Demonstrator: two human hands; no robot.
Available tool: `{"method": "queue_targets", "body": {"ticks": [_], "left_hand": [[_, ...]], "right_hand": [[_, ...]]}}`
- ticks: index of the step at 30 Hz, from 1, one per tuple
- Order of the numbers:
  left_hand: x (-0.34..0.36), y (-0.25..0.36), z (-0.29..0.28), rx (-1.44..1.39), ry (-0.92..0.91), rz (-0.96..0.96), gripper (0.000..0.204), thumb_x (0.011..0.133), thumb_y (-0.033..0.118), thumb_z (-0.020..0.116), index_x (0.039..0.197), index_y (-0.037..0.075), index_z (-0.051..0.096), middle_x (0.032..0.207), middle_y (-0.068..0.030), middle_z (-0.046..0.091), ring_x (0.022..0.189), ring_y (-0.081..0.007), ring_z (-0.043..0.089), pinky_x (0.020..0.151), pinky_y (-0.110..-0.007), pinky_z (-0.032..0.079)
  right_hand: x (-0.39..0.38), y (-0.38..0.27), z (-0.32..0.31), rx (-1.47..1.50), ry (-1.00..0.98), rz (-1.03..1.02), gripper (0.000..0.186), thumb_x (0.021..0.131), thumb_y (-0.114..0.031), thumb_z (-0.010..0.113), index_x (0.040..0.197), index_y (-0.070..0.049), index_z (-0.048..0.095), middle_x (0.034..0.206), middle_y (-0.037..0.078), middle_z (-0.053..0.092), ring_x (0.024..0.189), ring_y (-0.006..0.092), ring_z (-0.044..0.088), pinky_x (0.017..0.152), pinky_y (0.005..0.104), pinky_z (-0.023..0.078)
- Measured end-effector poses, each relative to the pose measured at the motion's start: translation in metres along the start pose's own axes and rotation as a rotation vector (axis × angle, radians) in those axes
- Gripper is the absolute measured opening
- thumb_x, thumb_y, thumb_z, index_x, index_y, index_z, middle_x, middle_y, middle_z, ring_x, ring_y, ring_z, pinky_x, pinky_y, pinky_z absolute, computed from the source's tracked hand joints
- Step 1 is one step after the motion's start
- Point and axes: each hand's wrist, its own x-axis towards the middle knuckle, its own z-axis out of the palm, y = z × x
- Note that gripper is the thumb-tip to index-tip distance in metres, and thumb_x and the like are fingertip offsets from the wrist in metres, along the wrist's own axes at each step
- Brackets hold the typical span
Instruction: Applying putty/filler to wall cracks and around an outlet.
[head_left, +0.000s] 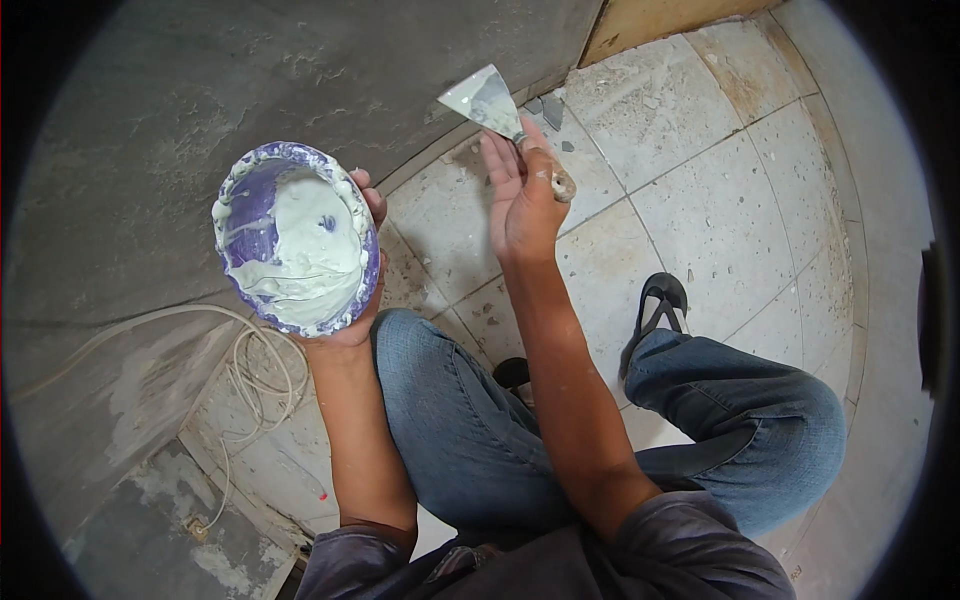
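Observation:
My left hand (pixel 355 320) holds up a round purple bowl (pixel 250 195) by its back and side, tipped toward me. Pale, creamy paste (pixel 305 240) coats much of its inside and rim. To the right of it, my right hand (pixel 525 195) grips the wooden handle of a putty knife (pixel 480 95), fingers partly loose, thumb over the handle. The blade points up and left, smeared with the same pale paste, and is apart from the bowl.
A grey plastered wall (pixel 130 150) rises at the left and top, beside a wooden panel (pixel 640 20). A coiled pale cable (pixel 255 375) lies at lower left. The tiled floor (pixel 720 200) has scattered debris. My jeans-clad legs (pixel 760 430) and dark sandal (pixel 665 295) are below.

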Motion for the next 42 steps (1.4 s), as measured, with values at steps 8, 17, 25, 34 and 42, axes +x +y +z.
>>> {"method": "queue_targets", "body": {"ticks": [8,17,25,34,42], "left_hand": [[0.004,-0.007,-0.001,0.017,0.007,-0.019,0.073,0.087,0.048,0.055,0.138,0.001,0.035,0.136,-0.0289,0.039,0.126,-0.0422,0.040,0.084,-0.057,0.054],[-0.002,0.004,0.001,0.093,0.036,-0.023,0.062,0.085,0.041,0.060,0.137,0.011,0.043,0.135,-0.0190,0.041,0.125,-0.0310,0.039,0.084,-0.049,0.056],[-0.003,0.007,-0.002,0.107,0.034,-0.014,0.056,0.090,0.039,0.055,0.139,0.014,0.041,0.133,-0.0206,0.043,0.124,-0.0318,0.041,0.083,-0.049,0.056],[0.001,-0.001,-0.004,-0.012,-0.005,-0.018,0.074,0.088,0.050,0.053,0.138,-0.001,0.034,0.136,-0.0292,0.038,0.126,-0.0415,0.039,0.084,-0.057,0.054],[-0.001,-0.003,-0.001,0.053,0.007,0.001,0.072,0.087,0.048,0.055,0.138,0.000,0.035,0.134,-0.0271,0.038,0.124,-0.0393,0.040,0.081,-0.054,0.056]], "right_hand": [[0.001,0.024,-0.031,-0.089,0.186,0.049,0.043,0.095,-0.006,0.047,0.130,0.015,0.038,0.127,0.025,0.047,0.113,0.0351,0.055,0.102,0.0418,0.047],[0.007,0.041,0.015,-0.149,0.243,0.034,0.041,0.094,-0.008,0.048,0.128,0.014,0.041,0.124,0.022,0.048,0.110,0.0311,0.057,0.100,0.0364,0.048],[0.035,-0.009,0.096,-0.529,0.304,0.043,0.033,0.086,-0.010,0.058,0.113,0.007,0.056,0.090,0.011,0.063,0.078,0.0175,0.059,0.066,0.0258,0.045],[0.036,-0.027,-0.006,-0.266,0.196,-0.015,0.035,0.092,-0.007,0.052,0.121,0.012,0.050,0.111,0.020,0.057,0.099,0.0291,0.063,0.089,0.0346,0.055],[0.021,0.038,-0.034,-0.130,0.094,0.076,0.041,0.096,-0.005,0.045,0.132,0.014,0.038,0.127,0.023,0.047,0.116,0.0321,0.053,0.105,0.0389,0.045]]}}
